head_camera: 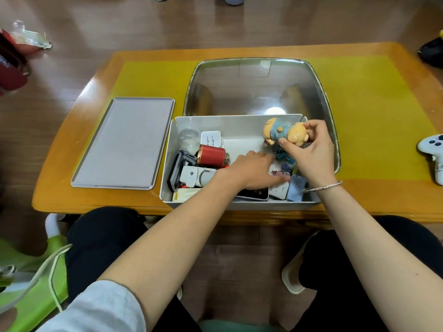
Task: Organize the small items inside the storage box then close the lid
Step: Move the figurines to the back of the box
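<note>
A white storage box (239,206) sits at the table's near edge, full of small items. Its flat grey lid (124,142) lies to its left on the table. My right hand (309,149) holds a small cartoon figurine (282,131) in a blue outfit above the box's far right corner. My left hand (254,170) reaches down into the middle of the box, palm down over cards and binder clips (285,159); whether it grips anything is hidden. A red cylinder tin (212,155), a white charger (210,138), a glass ball (188,138) and a white folded device (196,177) fill the left half.
A clear plastic tub (259,87) stands behind the box. The yellow table mat (374,121) spreads to the right. A white game controller (434,152) lies at the table's right edge. My knees are below the near edge.
</note>
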